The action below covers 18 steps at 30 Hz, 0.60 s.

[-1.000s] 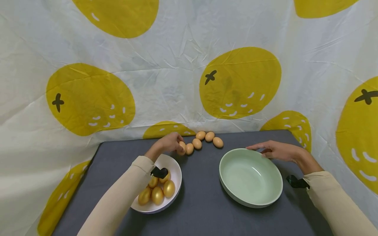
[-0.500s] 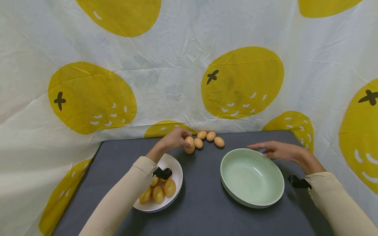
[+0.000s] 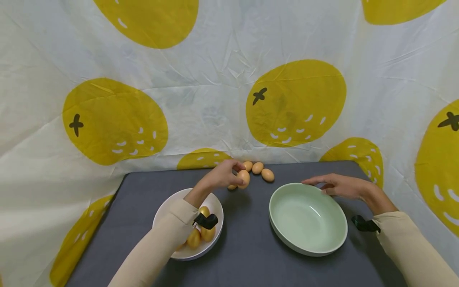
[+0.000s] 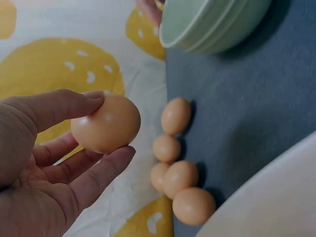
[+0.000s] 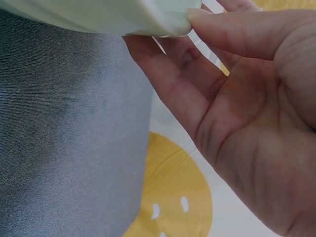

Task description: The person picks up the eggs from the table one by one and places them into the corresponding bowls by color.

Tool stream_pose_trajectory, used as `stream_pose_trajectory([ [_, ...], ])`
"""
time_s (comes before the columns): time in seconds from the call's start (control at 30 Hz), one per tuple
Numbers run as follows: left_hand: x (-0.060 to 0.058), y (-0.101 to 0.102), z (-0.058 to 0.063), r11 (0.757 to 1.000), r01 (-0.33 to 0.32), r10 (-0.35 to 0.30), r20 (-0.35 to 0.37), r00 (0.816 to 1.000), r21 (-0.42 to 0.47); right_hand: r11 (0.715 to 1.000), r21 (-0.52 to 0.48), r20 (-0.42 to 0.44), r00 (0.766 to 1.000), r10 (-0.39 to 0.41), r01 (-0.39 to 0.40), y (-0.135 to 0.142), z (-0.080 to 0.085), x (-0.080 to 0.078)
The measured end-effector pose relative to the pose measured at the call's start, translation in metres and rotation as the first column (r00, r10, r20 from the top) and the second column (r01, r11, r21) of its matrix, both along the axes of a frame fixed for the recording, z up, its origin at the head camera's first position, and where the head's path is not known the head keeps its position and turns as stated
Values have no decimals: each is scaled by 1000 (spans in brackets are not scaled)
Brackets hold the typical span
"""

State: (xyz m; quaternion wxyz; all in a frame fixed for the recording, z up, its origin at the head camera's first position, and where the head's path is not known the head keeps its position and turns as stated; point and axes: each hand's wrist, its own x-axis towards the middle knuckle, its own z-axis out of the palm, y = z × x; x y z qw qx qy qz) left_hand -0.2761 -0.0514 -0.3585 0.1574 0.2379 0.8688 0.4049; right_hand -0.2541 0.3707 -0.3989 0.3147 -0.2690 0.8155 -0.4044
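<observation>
Between the thumb and fingers of my left hand [image 3: 224, 176] is a brown egg [image 3: 244, 179], held up above the table. The left wrist view shows the same egg [image 4: 109, 123] pinched, with other brown eggs [image 4: 180, 179] lying below in an uneven row. My right hand [image 3: 346, 186] holds the far right rim of a pale green bowl [image 3: 305, 221], which stands on the table with nothing in it. From the right wrist, the thumb [image 5: 237, 33] lies on the rim and the fingers go under the outer wall.
A white bowl [image 3: 165, 208] with several golden eggs [image 3: 194, 239] stands on the left, partly hidden by my left sleeve [image 3: 157, 243]. The dark grey table [image 3: 244, 243] ends at a fabric backdrop [image 3: 204, 103] printed with yellow fruit.
My left hand has lifted the leftmost brown egg off the table and carried it right, over the other eggs. My right hand stays at the green bowl's rim.
</observation>
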Motion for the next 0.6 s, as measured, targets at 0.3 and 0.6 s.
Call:
stream_pose_trajectory([
  [0.3,16,17,0,996,72,-73,9,997,60,1000,6,17,1000,-11,11,-1,2,0],
  [0.6,30,36,0,992,101,-102,9,995,74,1000,13,6,1000,-9,9,0,1,0],
])
